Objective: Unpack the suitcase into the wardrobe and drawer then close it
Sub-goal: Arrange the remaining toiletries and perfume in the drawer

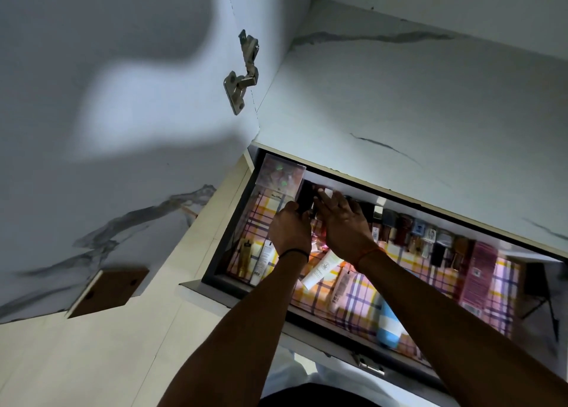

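Both arms reach into the open drawer [215,279], which sits under a marbled white shelf [430,114] inside the wardrobe. The left hand [289,229] curls round a dark object [305,199] at the back left corner, just beside a clear plastic box [281,176]. The right hand [344,222] lies with fingers straight, touching the same dark object (what it is cannot be told). A row of small bottles [415,234] crowds the back wall to the right; a white tube [321,268] lies beneath the wrists on the checked liner [362,296], and a blue-and-white container [388,326] rests near the front. A metal hinge [242,74] hangs on the open door above.
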